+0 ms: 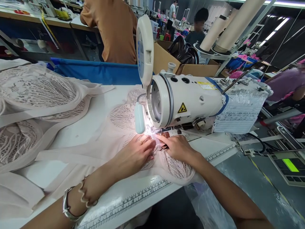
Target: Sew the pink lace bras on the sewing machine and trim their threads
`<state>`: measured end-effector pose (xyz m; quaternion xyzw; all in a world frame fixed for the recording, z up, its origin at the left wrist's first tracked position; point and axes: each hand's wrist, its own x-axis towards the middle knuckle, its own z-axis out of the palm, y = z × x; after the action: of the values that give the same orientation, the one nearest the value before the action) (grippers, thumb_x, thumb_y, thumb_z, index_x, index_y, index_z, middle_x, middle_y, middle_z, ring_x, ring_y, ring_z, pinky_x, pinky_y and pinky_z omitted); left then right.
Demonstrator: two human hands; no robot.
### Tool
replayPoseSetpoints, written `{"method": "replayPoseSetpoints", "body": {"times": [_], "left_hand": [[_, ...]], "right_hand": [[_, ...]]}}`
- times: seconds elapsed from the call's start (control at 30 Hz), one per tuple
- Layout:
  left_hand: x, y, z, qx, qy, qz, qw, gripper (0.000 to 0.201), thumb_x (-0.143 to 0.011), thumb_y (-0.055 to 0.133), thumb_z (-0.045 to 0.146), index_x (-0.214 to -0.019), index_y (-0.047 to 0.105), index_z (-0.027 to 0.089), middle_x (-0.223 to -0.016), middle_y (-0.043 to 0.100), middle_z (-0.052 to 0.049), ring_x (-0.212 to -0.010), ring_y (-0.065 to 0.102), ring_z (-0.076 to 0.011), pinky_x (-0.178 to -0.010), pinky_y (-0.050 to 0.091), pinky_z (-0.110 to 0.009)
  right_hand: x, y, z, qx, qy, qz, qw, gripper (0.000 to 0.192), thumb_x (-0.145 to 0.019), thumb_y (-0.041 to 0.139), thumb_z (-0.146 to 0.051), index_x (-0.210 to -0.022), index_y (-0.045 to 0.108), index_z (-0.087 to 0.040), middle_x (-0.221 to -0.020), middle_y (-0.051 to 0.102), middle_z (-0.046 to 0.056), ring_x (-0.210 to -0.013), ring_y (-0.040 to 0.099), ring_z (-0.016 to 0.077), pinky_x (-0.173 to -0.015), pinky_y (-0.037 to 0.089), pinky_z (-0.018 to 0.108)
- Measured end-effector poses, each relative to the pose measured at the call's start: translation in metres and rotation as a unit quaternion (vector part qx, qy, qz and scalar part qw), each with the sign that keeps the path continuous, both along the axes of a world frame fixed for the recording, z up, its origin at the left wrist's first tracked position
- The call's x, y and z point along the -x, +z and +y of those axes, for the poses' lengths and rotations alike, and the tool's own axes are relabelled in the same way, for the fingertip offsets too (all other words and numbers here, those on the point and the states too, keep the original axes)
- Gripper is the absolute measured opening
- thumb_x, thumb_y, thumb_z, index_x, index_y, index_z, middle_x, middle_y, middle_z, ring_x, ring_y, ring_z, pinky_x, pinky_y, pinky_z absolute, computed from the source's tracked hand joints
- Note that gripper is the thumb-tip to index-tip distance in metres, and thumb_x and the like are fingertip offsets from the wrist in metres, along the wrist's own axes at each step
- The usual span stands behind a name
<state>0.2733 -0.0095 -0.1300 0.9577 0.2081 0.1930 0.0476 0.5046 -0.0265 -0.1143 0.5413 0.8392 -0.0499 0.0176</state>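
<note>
Pressing lace garment (176,167) flat: left hand (135,154), right hand (177,147), beneath sewing machine (190,98).

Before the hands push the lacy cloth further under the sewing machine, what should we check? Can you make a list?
1. Both hands flat on the lace fabric: ok; left hand and right hand press it down.
2. Fingertips away from the needle: cannot tell; glare hides it.
3. Work light on: ok; the lamp lights the spot.
4. Fabric lying smooth under the sewing machine: cannot tell; hands cover it.
5. Bracelets away from the machine: ok; far back on the wrist.
6. Finished lace pieces out of the way: ok; piled at left.
</note>
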Motion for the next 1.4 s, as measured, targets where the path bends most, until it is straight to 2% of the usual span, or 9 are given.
{"method": "replayPoseSetpoints", "body": {"times": [0.13,0.33,0.53,0.7,0.83,1.07,1.2,1.3,1.4], "left_hand": [[0.002,-0.001,0.0,-0.031,0.015,0.026,0.999,0.036,-0.106,0.036,0.024,-0.109,0.07,0.015,-0.114,0.071,-0.013,-0.11,0.06,-0.0293,-0.097,0.039,-0.048],[0.005,0.0,0.001,-0.037,0.04,0.041,0.998,0.039,-0.105,0.042,0.04,-0.124,0.063,0.014,-0.122,0.069,-0.016,-0.121,0.057,-0.035,-0.095,0.038,-0.049],[0.006,-0.002,0.002,-0.037,0.049,0.056,0.997,0.046,-0.106,0.036,0.044,-0.109,0.069,0.012,-0.134,0.064,-0.018,-0.133,0.05,-0.0386,-0.105,0.031,-0.057],[0.007,-0.002,0.003,-0.038,0.063,0.053,0.996,0.053,-0.108,0.029,0.047,-0.134,0.056,0.01,-0.137,0.063,-0.02,-0.134,0.05,-0.0373,-0.109,0.026,-0.06],[0.006,0.003,0.003,-0.03,0.071,0.072,0.994,0.047,-0.107,0.031,0.046,-0.133,0.057,0.015,-0.142,0.059,-0.018,-0.133,0.052,-0.0374,-0.108,0.028,-0.061],[0.008,0.001,0.004,-0.011,0.067,0.069,0.995,0.048,-0.107,0.034,0.047,-0.135,0.055,0.014,-0.141,0.06,-0.018,-0.138,0.048,-0.0372,-0.109,0.027,-0.062],[0.005,0.003,0.004,0.002,0.072,0.067,0.995,0.04,-0.106,0.04,0.044,-0.132,0.058,0.019,-0.135,0.064,-0.015,-0.135,0.05,-0.0379,-0.105,0.031,-0.062],[0.001,0.002,0.001,-0.014,0.085,0.064,0.994,0.039,-0.106,0.04,0.042,-0.126,0.061,0.016,-0.13,0.065,-0.016,-0.133,0.051,-0.0384,-0.104,0.032,-0.06],[0.0,-0.003,-0.001,-0.033,0.081,0.055,0.995,0.045,-0.108,0.034,0.042,-0.121,0.063,0.011,-0.132,0.064,-0.019,-0.132,0.051,-0.0372,-0.103,0.032,-0.057]], "right_hand": [[0.001,0.0,0.005,-0.007,0.003,-0.004,1.0,0.065,-0.079,0.059,-0.014,-0.141,0.057,-0.032,-0.088,0.08,0.0,-0.074,0.071,0.0213,-0.057,0.035,0.028],[-0.003,-0.003,0.008,-0.034,0.03,0.021,0.999,0.056,-0.079,0.057,-0.01,-0.129,0.069,-0.033,-0.084,0.079,-0.001,-0.081,0.071,0.0206,-0.06,0.038,0.027],[-0.005,-0.001,0.012,-0.015,0.029,0.033,0.999,0.061,-0.078,0.057,-0.008,-0.134,0.065,-0.032,-0.095,0.08,-0.001,-0.082,0.07,0.0198,-0.065,0.042,0.027],[-0.011,-0.008,0.015,-0.037,0.076,0.062,0.994,0.054,-0.081,0.056,-0.006,-0.126,0.07,-0.031,-0.082,0.077,-0.001,-0.076,0.066,0.0157,-0.067,0.043,0.024],[-0.014,-0.014,0.021,-0.019,0.095,0.084,0.992,0.051,-0.086,0.052,-0.006,-0.129,0.069,-0.029,-0.089,0.077,0.0,-0.083,0.066,0.0161,-0.071,0.043,0.024],[-0.012,-0.005,0.023,-0.046,0.071,-0.004,0.996,0.05,-0.092,0.046,-0.003,-0.124,0.07,-0.033,-0.088,0.076,-0.001,-0.083,0.065,0.0214,-0.069,0.039,0.03],[-0.018,-0.005,0.011,-0.095,0.06,0.015,0.994,0.024,-0.096,0.059,-0.026,-0.117,0.071,-0.025,-0.087,0.076,0.004,-0.083,0.065,0.0222,-0.071,0.038,0.031],[-0.024,-0.007,-0.002,-0.106,0.049,0.042,0.992,0.033,-0.088,0.071,-0.043,-0.11,0.07,-0.018,-0.082,0.075,0.004,-0.074,0.064,0.0205,-0.065,0.036,0.03],[-0.029,-0.009,-0.012,-0.131,0.081,0.038,0.987,0.025,-0.092,0.06,-0.017,-0.114,0.07,-0.018,-0.071,0.071,0.0,-0.063,0.058,0.016,-0.06,0.031,0.029]]}}
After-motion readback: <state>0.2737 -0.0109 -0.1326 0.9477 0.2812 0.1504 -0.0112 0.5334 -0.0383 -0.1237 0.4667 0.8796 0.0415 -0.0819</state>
